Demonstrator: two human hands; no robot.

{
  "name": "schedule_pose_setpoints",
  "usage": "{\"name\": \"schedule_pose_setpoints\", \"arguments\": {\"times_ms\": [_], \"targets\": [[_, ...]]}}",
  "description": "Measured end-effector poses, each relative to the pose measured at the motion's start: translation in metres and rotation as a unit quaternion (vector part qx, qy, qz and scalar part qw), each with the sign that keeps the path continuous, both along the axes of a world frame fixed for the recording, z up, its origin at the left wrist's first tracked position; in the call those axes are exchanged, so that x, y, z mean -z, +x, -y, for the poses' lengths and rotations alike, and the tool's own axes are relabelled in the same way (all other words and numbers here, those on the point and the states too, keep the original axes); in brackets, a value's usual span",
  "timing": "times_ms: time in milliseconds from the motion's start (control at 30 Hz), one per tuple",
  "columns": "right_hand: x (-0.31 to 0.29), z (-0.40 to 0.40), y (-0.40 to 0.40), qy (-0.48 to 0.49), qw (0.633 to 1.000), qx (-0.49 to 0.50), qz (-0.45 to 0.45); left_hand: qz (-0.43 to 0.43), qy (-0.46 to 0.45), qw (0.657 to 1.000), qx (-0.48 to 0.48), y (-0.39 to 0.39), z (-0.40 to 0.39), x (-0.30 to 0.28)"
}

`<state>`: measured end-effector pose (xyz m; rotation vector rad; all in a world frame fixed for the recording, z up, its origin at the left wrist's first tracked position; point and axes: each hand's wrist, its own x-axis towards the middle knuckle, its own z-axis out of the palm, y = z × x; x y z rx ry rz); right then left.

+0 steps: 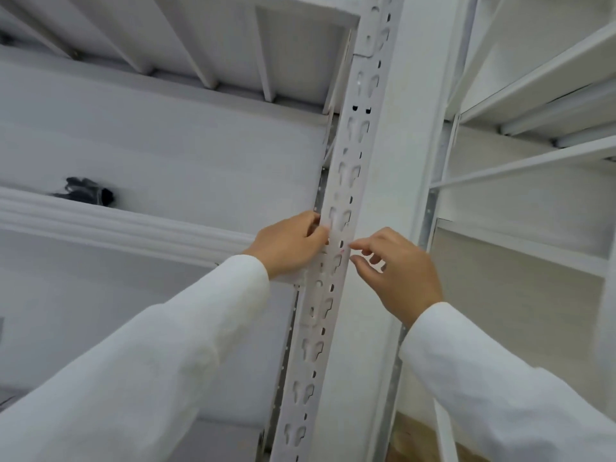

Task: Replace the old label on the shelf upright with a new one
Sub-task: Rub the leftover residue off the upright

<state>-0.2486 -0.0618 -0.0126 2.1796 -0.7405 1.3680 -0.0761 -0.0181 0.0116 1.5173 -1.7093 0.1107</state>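
We see both hands at the white upright [336, 201]. The left hand [290, 243] curls its fingers against the upright's left edge; the right hand [396, 271] pinches at its right edge. The label is too faint to locate.

White metal shelving [206, 55] fills the upper left of the frame, its ribbed underside seen from below; a second white shelf unit [533, 95] stands at the right edge; a plain white wall [166, 155] runs behind; a small dark object [88, 191] rests at middle left; brownish floor [413, 438] shows at bottom centre-right; lighting is soft and even.
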Motion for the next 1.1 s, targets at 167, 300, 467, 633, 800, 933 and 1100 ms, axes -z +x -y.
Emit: {"name": "schedule_pose_setpoints", "arguments": {"times_ms": [167,300,467,633,800,933,1100], "targets": [[0.001,0.003,0.006,-0.035,0.999,-0.003,-0.004,0.005,-0.011,1.000,-0.012,0.000,0.003,0.003],[0.007,0.006,0.010,-0.061,0.998,-0.003,0.001,0.006,-0.020,1.000,-0.011,0.001,0.005,0.004],[0.011,0.003,0.014,-0.018,0.999,-0.012,0.043,0.010,-0.025,0.999,-0.017,0.000,0.007,0.005],[0.019,0.000,0.021,0.039,0.999,-0.003,-0.003,0.012,-0.022,0.999,-0.020,0.000,0.007,0.004],[0.011,-0.004,0.018,0.086,0.989,-0.042,0.111,0.020,-0.021,0.999,-0.022,0.000,0.006,0.005],[0.002,-0.009,0.021,0.170,0.974,-0.045,0.141,0.017,-0.022,0.999,-0.019,0.000,0.007,0.005],[-0.005,-0.015,0.027,0.247,0.952,-0.055,0.171,0.020,-0.025,0.999,-0.019,0.000,0.007,0.005]]}}
